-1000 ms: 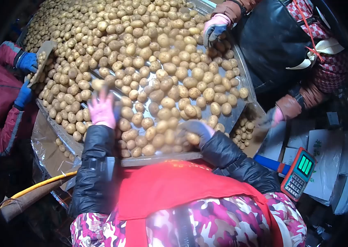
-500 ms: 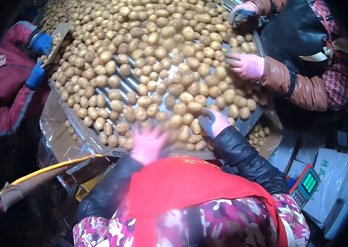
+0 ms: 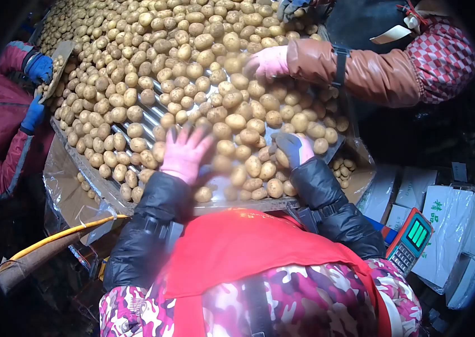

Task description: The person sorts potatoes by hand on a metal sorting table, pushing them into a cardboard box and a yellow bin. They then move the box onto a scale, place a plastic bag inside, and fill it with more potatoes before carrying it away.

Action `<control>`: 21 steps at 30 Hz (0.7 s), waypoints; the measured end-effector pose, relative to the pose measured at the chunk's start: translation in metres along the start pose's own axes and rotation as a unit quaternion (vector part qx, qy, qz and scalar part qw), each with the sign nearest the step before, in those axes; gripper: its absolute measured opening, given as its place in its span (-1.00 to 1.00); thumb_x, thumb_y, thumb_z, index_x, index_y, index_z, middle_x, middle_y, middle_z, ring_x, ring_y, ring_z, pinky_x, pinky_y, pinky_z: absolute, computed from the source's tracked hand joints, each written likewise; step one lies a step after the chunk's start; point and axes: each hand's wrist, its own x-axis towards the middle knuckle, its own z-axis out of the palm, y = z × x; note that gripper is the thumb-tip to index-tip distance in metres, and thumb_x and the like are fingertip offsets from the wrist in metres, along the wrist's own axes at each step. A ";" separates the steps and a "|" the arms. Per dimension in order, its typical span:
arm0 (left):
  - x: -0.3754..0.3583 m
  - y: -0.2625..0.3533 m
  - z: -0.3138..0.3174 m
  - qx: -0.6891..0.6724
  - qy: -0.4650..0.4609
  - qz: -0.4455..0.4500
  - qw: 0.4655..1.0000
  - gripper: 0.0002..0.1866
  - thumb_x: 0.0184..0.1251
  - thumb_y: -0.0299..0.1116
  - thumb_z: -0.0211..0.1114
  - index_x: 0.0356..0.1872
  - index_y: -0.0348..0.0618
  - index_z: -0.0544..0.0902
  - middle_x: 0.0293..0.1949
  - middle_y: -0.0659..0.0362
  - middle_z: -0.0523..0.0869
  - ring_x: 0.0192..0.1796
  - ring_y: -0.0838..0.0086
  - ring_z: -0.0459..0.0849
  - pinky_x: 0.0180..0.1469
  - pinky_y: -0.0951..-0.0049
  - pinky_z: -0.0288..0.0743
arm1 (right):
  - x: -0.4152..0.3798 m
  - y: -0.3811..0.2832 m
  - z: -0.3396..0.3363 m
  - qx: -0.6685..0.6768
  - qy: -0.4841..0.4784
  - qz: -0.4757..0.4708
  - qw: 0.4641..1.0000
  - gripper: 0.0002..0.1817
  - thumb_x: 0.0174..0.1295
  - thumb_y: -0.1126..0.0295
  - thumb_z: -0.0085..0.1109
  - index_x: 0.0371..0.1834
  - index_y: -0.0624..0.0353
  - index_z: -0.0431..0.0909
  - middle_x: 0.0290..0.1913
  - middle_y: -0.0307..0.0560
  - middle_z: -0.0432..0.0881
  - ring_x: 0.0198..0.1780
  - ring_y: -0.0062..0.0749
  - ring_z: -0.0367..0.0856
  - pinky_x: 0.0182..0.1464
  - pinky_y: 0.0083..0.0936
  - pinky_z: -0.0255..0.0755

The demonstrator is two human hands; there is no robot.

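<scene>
Potatoes [image 3: 136, 62] cover a metal table with slatted rollers [image 3: 146, 121]. My left hand [image 3: 184, 153], in a pink glove, lies spread over potatoes near the table's front edge, fingers apart and holding nothing. My right hand [image 3: 294, 149], in a pink and grey glove, is at the front right with its fingers bent against potatoes; the fingertips are partly hidden, so whether it grips one is unclear. Between my hands a few potatoes look blurred over the bare metal.
At the right, a co-worker's pink-gloved hand [image 3: 270, 62] reaches among the potatoes. A co-worker at the left holds a scoop [image 3: 59, 67] in blue gloves. A yellow hose [image 3: 57, 233], a scale display [image 3: 411, 238] and white boxes [image 3: 445, 224] are nearer the front.
My left hand has moved left and up and shows sharper, with spread fingers. The right co-worker's arm reaches further left over the potatoes. The whole view has shifted slightly.
</scene>
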 end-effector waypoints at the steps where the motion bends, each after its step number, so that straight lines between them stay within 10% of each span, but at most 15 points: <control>1: 0.002 -0.005 0.000 -0.004 0.000 -0.018 1.000 -0.01 -0.11 0.32 0.59 0.40 0.11 0.55 0.50 0.06 0.44 0.54 -0.06 0.35 0.54 -0.41 0.11 | -0.006 0.000 0.002 0.057 0.022 0.046 0.997 -0.54 0.52 0.12 0.17 0.25 0.28 0.59 -0.16 -0.08 0.74 -0.22 -0.40 0.73 -0.24 -0.48 0.58; 5: -0.005 -0.024 0.006 -0.006 -0.004 -0.140 0.990 -0.13 0.08 0.27 0.53 0.48 0.40 0.52 0.56 0.01 0.37 0.63 -0.08 0.22 0.62 -0.41 -0.09 | -0.047 -0.059 0.015 0.161 0.053 0.125 0.977 -0.52 0.53 0.11 0.17 0.31 0.24 0.62 -0.04 -0.13 0.74 -0.20 -0.47 0.70 -0.19 -0.54 0.56; 11: -0.032 0.028 0.011 0.017 -0.088 -0.142 0.986 -0.01 0.19 0.18 0.50 0.62 0.11 0.30 0.62 -0.11 0.24 0.68 -0.20 0.05 0.56 -0.48 0.00 | -0.005 0.005 0.016 0.002 -0.024 0.011 1.000 -0.42 0.52 0.28 0.17 0.55 0.13 0.33 0.08 -0.05 0.63 0.05 -0.17 0.72 -0.07 -0.17 0.77; 14: -0.065 0.055 0.013 -0.077 -0.117 -0.047 0.989 -0.12 0.20 0.13 0.50 0.53 0.05 0.44 0.58 -0.08 0.32 0.65 -0.16 0.14 0.55 -0.49 0.02 | -0.013 -0.046 0.053 -0.053 -0.035 0.135 0.989 -0.57 0.52 0.30 0.12 0.40 0.12 0.50 0.01 -0.04 0.68 -0.06 -0.40 0.72 -0.12 -0.42 0.64; 16: -0.089 0.059 0.018 -0.100 -0.097 0.064 0.988 -0.27 0.22 0.02 0.50 0.41 0.03 0.55 0.49 -0.05 0.43 0.58 -0.11 0.28 0.55 -0.38 0.11 | -0.009 -0.033 0.053 -0.157 -0.126 0.053 0.978 -0.62 0.51 0.31 0.15 0.32 0.13 0.58 -0.03 -0.07 0.70 -0.09 -0.42 0.73 -0.11 -0.45 0.64; 21: -0.133 0.019 -0.017 -0.096 0.020 -0.108 0.989 -0.33 0.16 -0.05 0.55 0.30 -0.01 0.59 0.40 -0.03 0.53 0.47 -0.04 0.43 0.52 -0.31 0.15 | -0.044 -0.046 0.053 -0.114 -0.245 0.066 0.961 -0.69 0.49 0.35 0.20 0.22 0.15 0.67 -0.09 -0.11 0.74 -0.08 -0.47 0.71 -0.04 -0.51 0.60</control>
